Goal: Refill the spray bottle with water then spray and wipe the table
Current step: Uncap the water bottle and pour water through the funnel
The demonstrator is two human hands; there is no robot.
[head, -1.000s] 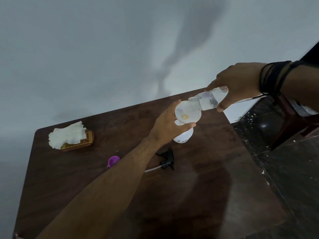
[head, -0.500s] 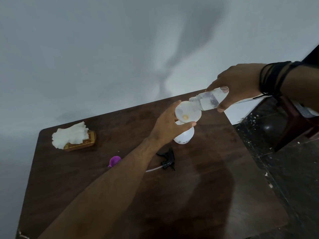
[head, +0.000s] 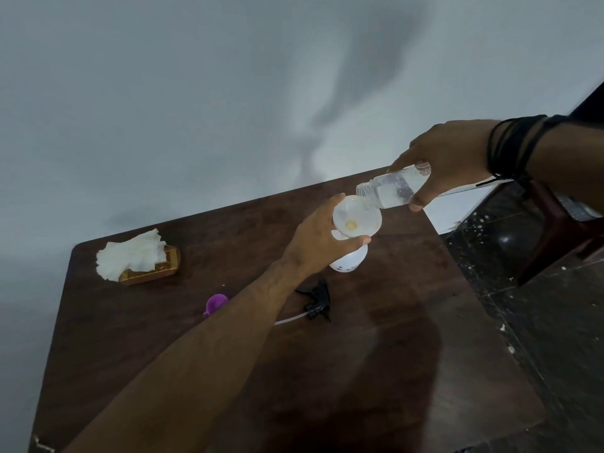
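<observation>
A white spray bottle [head: 349, 261] stands on the dark wooden table [head: 376, 371] near its far edge, with a white funnel [head: 358, 220] in its neck. My left hand [head: 318, 238] grips the funnel and the bottle's top. My right hand [head: 447, 158] holds a clear water bottle [head: 390, 189] tilted, its open mouth over the funnel's rim. The black spray trigger head [head: 315, 304] with its thin tube lies on the table just in front of the bottle. White tissues [head: 130, 255] stick out of a golden holder [head: 153, 273] at the far left.
A purple cap [head: 215, 304] lies on the table beside my left forearm. A grey wall stands behind the table. To the right, a dark speckled floor [head: 539, 305] and a dark chair leg [head: 549, 230] border the table's right edge.
The view has shifted slightly. The water bottle has lifted a little at its mouth above the funnel. Both hands keep their grips.
</observation>
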